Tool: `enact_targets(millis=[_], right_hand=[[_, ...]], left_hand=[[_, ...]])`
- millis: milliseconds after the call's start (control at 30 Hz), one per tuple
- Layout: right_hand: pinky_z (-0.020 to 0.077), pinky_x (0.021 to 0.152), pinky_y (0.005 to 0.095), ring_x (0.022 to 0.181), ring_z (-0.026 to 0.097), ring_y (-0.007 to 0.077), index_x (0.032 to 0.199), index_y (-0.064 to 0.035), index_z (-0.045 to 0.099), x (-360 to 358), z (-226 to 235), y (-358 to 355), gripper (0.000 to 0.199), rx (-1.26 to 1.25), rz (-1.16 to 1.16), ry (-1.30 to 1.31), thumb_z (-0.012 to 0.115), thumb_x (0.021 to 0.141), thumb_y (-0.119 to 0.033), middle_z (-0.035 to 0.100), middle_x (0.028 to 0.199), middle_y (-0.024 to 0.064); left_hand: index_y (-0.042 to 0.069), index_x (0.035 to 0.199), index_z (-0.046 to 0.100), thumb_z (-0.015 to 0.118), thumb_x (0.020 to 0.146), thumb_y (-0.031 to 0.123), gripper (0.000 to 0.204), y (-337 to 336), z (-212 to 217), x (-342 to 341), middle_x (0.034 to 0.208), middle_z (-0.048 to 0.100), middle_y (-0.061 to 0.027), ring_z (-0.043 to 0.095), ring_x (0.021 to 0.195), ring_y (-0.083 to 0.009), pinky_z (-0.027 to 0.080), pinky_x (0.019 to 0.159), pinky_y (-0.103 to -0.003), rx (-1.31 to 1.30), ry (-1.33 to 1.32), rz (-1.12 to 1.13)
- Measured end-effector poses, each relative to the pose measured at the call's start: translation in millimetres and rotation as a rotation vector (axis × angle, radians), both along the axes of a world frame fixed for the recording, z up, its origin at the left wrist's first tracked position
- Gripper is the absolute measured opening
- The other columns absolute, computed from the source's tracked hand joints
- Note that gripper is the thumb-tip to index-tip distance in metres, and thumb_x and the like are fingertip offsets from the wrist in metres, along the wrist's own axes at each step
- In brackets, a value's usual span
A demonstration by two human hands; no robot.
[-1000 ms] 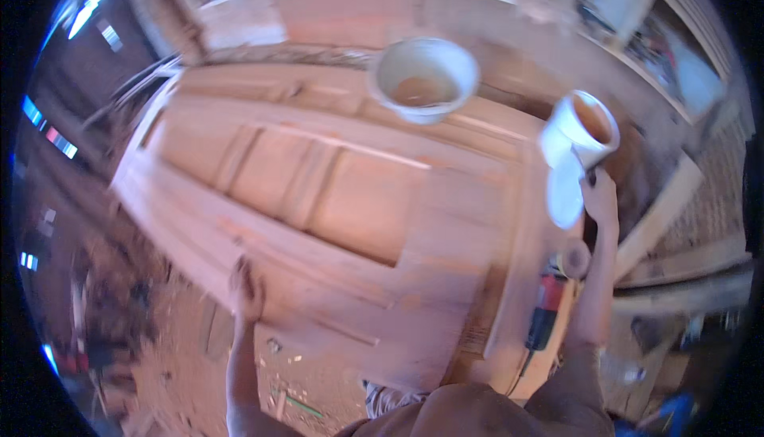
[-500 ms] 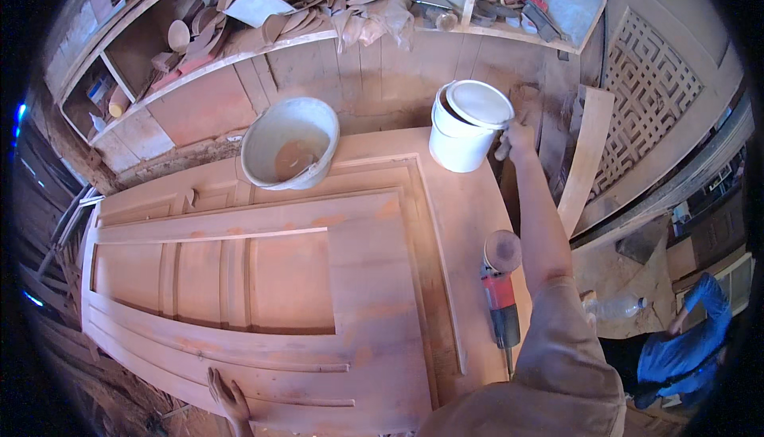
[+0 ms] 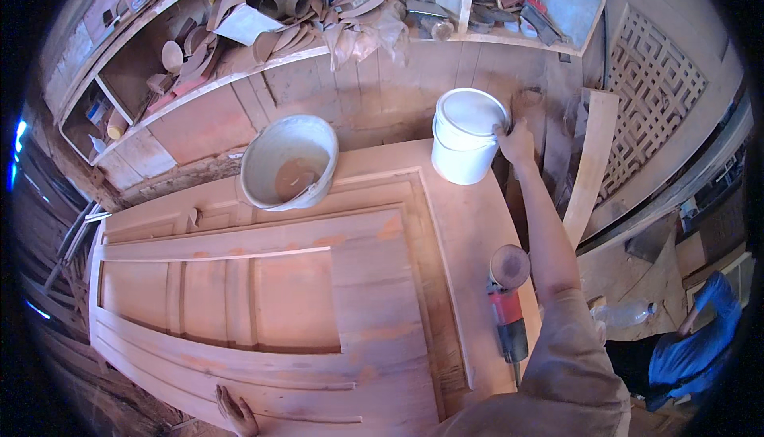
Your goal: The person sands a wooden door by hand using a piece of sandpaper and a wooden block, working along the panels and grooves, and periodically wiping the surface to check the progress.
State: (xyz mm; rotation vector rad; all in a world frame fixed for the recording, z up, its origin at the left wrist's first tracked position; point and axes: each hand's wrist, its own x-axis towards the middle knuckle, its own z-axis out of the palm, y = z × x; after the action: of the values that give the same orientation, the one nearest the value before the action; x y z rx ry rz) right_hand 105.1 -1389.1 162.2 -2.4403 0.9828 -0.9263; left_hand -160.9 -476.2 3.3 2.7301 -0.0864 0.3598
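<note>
My right hand (image 3: 517, 141) reaches far forward, its fingers closed at the right edge of a round white lid (image 3: 471, 111). That lid lies on top of a white plastic bucket (image 3: 462, 162) standing on the wooden door. My left hand (image 3: 235, 413) rests with its fingers stretched out on the near rail of a panelled wooden door (image 3: 382, 278), holding nothing. A red and black power sander (image 3: 508, 310) with a round pad lies on the right side of the wood, beside my right arm.
A grey basin (image 3: 310, 138) with reddish-brown contents stands at the door's far edge. Behind it, a shelf (image 3: 318, 48) bears sanding discs and scraps. A lattice panel (image 3: 656, 107) leans at the right. Below it are a clear plastic bottle (image 3: 629, 314) and a person in blue (image 3: 692, 349).
The lid has come down from a tilt and now lies level on the bucket, my right hand still at its edge. The whole view has shifted slightly.
</note>
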Motion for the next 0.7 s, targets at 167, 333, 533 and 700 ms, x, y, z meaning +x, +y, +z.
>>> enact_targets(millis=[167,333,533,700], right_hand=[[0.0538,0.083,0.055,0.095,0.066,0.0496,0.121,-0.0005,0.054,-2,51,51,0.043,-0.158,0.135,0.08,0.058,0.098,-0.036,0.068,0.105,0.031],[0.0495,0.089,0.0527,0.101,0.065,0.046,0.112,-0.0009,0.063,63,43,72,0.039,-0.132,0.413,-0.21,0.048,0.105,-0.037,0.067,0.106,0.0296],[0.0524,0.091,0.0445,0.104,0.067,0.03,0.118,0.0076,0.061,75,64,46,0.047,0.298,0.132,-0.983,0.06,0.098,-0.035,0.067,0.114,0.0264],[0.0571,0.082,0.0435,0.095,0.069,0.0291,0.121,0.0143,0.058,100,31,-86,0.052,-0.106,0.124,-0.753,0.068,0.094,-0.029,0.067,0.116,0.0251]], left_hand=[[-0.006,0.143,0.045,0.056,0.099,0.019,0.052,-11,12,-6,0.151,0.041,-0.0286,0.035,0.143,-0.0435,0.028,0.118,-0.051,-0.079,0.023,0.106],[-0.005,0.142,0.048,0.056,0.099,0.021,0.051,-14,12,-13,0.15,0.044,-0.0277,0.039,0.141,-0.0437,0.03,0.117,-0.051,-0.077,-0.006,0.115],[-0.001,0.142,0.049,0.059,0.096,0.017,0.051,-28,43,2,0.15,0.047,-0.023,0.042,0.14,-0.0399,0.032,0.117,-0.047,0.053,0.009,0.148],[0.001,0.143,0.049,0.062,0.094,0.022,0.055,-30,28,14,0.15,0.047,-0.021,0.041,0.141,-0.0395,0.032,0.117,-0.047,-0.01,0.021,0.162]])
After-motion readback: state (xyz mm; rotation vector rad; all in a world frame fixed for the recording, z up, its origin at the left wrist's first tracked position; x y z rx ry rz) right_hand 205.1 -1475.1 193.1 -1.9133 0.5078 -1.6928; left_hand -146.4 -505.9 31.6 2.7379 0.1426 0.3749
